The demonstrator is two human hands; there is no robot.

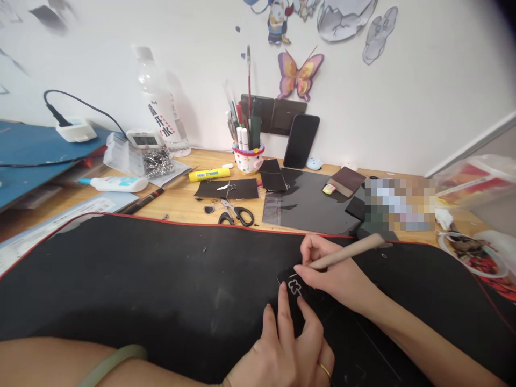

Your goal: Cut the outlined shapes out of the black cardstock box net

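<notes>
My right hand (pixel 328 271) pinches a thin pen-like tool (pixel 349 251), its fine tip pointing down to the left. Just below that tip is a small pale flower-shaped outline (pixel 294 287) on a dark piece. My left hand (pixel 288 344) lies with fingers spread, the fingertips close beside the flower outline on the dark surface. Under both hands stretches a black mat (pixel 161 269) with a red edge. A gold ring is on a finger of my left hand, and a pale green bangle (pixel 116 365) circles the left forearm.
Behind the mat are scissors (pixel 236 212), a yellow glue stick (pixel 209 174), black cards (pixel 242 188), a pen cup (pixel 248 157) and a leaning phone (pixel 301 141). A bottle (pixel 161 107) and white glue tube (pixel 120 184) stand left; a round container (pixel 471 252) is at right.
</notes>
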